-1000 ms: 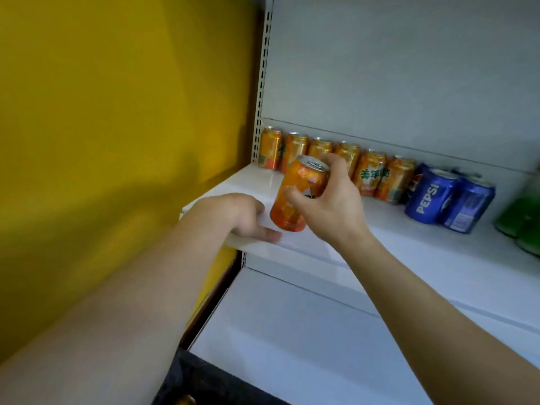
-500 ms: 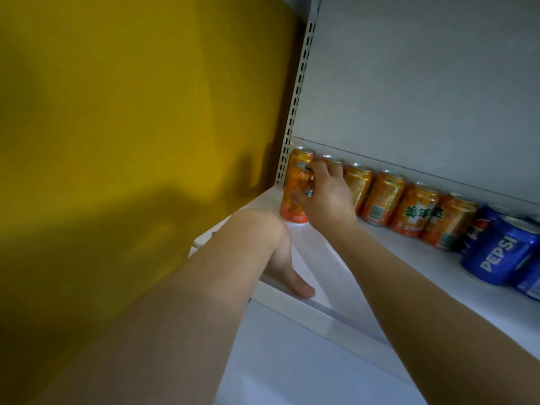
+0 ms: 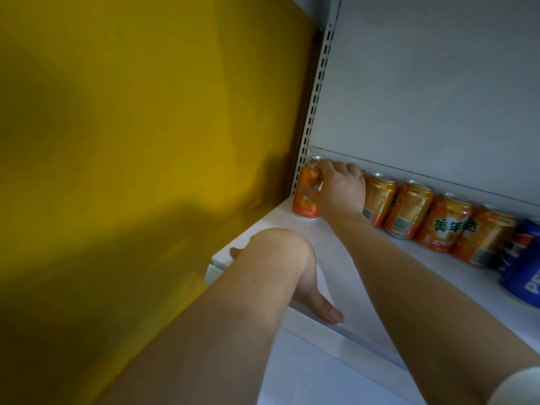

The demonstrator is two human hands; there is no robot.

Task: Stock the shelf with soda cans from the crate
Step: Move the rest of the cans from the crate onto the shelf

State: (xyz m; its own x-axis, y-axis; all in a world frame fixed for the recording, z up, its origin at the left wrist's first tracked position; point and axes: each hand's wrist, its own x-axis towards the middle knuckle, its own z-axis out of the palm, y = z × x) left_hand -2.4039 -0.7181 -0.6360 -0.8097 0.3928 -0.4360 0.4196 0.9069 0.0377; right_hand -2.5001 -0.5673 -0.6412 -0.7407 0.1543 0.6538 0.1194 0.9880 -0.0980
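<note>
The right hand (image 3: 340,190) is wrapped around an orange can (image 3: 308,197) standing upright on the shelf (image 3: 344,276) at its far-left back corner — beside a row of orange cans (image 3: 409,210). The left hand (image 3: 306,290) rests loosely spread on the shelf's front edge, holding nothing.

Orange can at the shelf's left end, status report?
Right hand gripping orange can, upright on shelf. Left hand braced on shelf edge. Nothing in the way.

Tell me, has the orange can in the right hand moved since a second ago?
Yes. The orange can went from the shelf front edge back to the left end of the orange row.
</note>
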